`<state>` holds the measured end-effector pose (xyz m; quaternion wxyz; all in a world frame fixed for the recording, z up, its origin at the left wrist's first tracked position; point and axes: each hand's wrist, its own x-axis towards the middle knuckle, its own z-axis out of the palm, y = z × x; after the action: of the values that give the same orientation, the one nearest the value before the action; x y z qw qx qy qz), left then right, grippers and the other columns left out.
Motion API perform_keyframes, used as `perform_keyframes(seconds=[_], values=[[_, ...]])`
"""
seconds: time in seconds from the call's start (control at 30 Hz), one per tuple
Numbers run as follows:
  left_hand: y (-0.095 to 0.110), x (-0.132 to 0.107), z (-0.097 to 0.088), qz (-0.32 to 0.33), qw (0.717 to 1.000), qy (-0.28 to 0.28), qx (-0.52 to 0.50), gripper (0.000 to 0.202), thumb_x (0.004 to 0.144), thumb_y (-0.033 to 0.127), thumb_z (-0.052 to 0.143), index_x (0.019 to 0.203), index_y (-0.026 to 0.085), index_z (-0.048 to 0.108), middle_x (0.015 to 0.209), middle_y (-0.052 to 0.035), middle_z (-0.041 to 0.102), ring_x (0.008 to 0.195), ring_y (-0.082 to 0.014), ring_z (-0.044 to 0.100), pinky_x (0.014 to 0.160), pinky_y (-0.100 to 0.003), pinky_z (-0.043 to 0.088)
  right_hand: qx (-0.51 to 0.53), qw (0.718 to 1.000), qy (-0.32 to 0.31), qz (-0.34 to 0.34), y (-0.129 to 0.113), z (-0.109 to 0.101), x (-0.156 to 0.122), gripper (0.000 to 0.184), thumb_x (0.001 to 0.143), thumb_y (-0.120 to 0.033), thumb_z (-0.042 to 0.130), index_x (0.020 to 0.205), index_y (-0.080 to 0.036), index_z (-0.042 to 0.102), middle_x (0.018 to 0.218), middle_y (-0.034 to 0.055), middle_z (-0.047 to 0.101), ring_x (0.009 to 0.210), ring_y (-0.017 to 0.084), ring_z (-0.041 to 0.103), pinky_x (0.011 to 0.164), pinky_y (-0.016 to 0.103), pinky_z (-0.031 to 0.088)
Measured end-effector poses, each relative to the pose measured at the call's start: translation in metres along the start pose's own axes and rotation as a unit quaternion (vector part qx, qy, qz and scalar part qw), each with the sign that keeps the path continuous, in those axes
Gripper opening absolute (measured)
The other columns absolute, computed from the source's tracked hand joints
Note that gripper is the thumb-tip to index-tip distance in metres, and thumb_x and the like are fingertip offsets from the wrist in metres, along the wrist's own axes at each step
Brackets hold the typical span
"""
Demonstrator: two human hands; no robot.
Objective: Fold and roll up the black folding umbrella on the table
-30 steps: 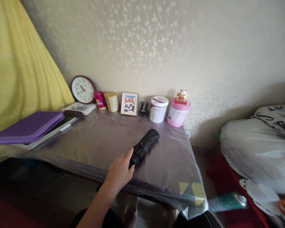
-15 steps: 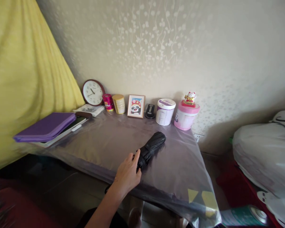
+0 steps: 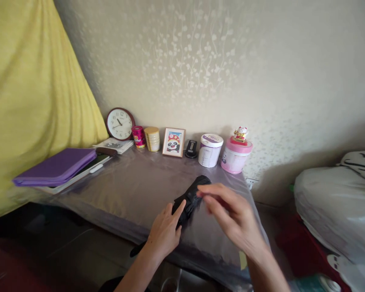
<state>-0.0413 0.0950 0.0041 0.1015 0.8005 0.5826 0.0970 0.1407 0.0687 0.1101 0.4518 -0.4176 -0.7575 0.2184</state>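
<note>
A black folded umbrella (image 3: 187,202) lies slanting across the table, its far end toward the back right. My left hand (image 3: 166,229) holds the umbrella near its close end, with the index finger stretched along the black fabric. Past my left wrist, a dark piece like a handle or loop (image 3: 137,249) sticks out over the table's front edge. Over the umbrella's right side hovers my right hand (image 3: 234,213), a little blurred, thumb and index finger slightly apart and nothing visible between them. Whether its fingertips touch the fabric is unclear.
The plastic-covered table (image 3: 140,178) carries a clock (image 3: 120,123), a pink can (image 3: 138,136), a picture frame (image 3: 173,142), a white tub (image 3: 210,151) and a pink tub (image 3: 235,156) along the wall. A purple folder (image 3: 56,165) lies left. Bags (image 3: 337,198) stand right.
My right hand has come into view from the lower right and is over the umbrella. My left hand stays on the umbrella. The view has tilted slightly.
</note>
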Motion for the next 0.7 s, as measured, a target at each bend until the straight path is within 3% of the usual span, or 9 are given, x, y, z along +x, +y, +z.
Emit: perform_keyframes(seconds=[0.1, 0.17, 0.23, 0.4, 0.57, 0.7], values=[[-0.001, 0.000, 0.007, 0.012, 1.000, 0.015, -0.002, 0.073, 0.077, 0.018, 0.047, 0.138, 0.034, 0.009, 0.128, -0.0090, 0.035, 0.111, -0.0223, 0.044, 0.090, -0.032, 0.036, -0.118, 0.992, -0.033, -0.001, 0.044, 0.031, 0.028, 0.028, 0.086, -0.022, 0.041, 0.111, -0.022, 0.054, 0.109, 0.0057, 0.058, 0.087, 0.016, 0.059, 0.077, 0.030, 0.049], [-0.002, 0.000, 0.011, 0.023, 0.999, 0.024, -0.003, 0.074, 0.076, 0.016, 0.046, 0.138, 0.033, 0.009, 0.129, -0.0091, 0.034, 0.112, -0.0223, 0.044, 0.091, -0.033, 0.036, -0.198, 0.978, -0.069, 0.004, 0.067, 0.045, 0.032, 0.033, 0.085, -0.016, 0.038, 0.115, -0.019, 0.051, 0.117, 0.0069, 0.053, 0.102, 0.018, 0.054, 0.087, 0.031, 0.044], [-0.003, 0.000, 0.014, 0.029, 0.999, 0.031, -0.006, 0.075, 0.075, 0.013, 0.045, 0.138, 0.033, 0.009, 0.127, -0.0089, 0.036, 0.110, -0.0214, 0.045, 0.090, -0.032, 0.037, -0.255, 0.961, -0.103, 0.018, 0.080, 0.053, 0.029, 0.037, 0.084, -0.012, 0.037, 0.119, -0.018, 0.047, 0.118, 0.0074, 0.052, 0.102, 0.017, 0.054, 0.085, 0.028, 0.045], [-0.004, 0.001, 0.017, 0.025, 0.999, 0.035, -0.016, 0.076, 0.074, 0.011, 0.042, 0.139, 0.027, 0.007, 0.126, -0.0102, 0.037, 0.112, -0.0208, 0.044, 0.091, -0.030, 0.037, -0.315, 0.937, -0.146, 0.044, 0.090, 0.056, 0.024, 0.030, 0.084, -0.012, 0.038, 0.109, -0.020, 0.053, 0.104, 0.0058, 0.055, 0.087, 0.013, 0.058, 0.074, 0.021, 0.045], [-0.005, 0.002, 0.020, 0.017, 0.999, 0.034, -0.019, 0.077, 0.073, 0.011, 0.042, 0.140, 0.024, 0.006, 0.125, -0.0106, 0.038, 0.108, -0.0203, 0.046, 0.088, -0.028, 0.037, -0.312, 0.940, -0.131, 0.037, 0.096, 0.054, 0.022, 0.016, 0.087, -0.017, 0.039, 0.089, -0.020, 0.054, 0.093, 0.0024, 0.055, 0.076, 0.011, 0.057, 0.067, 0.019, 0.043], [-0.004, 0.001, 0.022, 0.020, 0.999, 0.040, -0.003, 0.076, 0.073, 0.011, 0.041, 0.140, 0.023, 0.007, 0.125, -0.0109, 0.039, 0.109, -0.0211, 0.046, 0.089, -0.028, 0.036, -0.284, 0.952, -0.104, 0.049, 0.103, 0.051, 0.018, 0.017, 0.087, -0.017, 0.036, 0.092, -0.020, 0.053, 0.094, 0.0028, 0.056, 0.076, 0.012, 0.057, 0.067, 0.021, 0.043]])
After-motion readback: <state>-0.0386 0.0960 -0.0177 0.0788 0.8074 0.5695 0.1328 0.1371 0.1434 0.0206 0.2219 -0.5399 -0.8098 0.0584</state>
